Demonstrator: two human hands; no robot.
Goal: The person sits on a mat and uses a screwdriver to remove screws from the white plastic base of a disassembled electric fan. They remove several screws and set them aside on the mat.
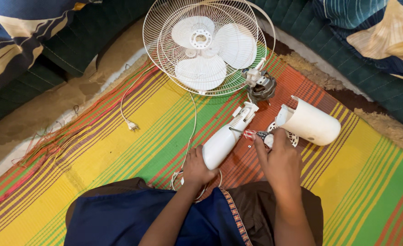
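Left hand (pixel 196 167) fingers clamped on white fan neck (pixel 224 140); right hand (pixel 279 159) fingers clamped on screwdriver (pixel 249 133), tip at neck; motor (pixel 260 85) beyond neck.

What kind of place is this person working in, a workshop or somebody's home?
Most likely a home, on the floor of a living or sleeping room. A striped woven mat covers the floor, quilted bedding and patterned cushions lie round its edges, and the person sits on the mat with a dismantled white fan.
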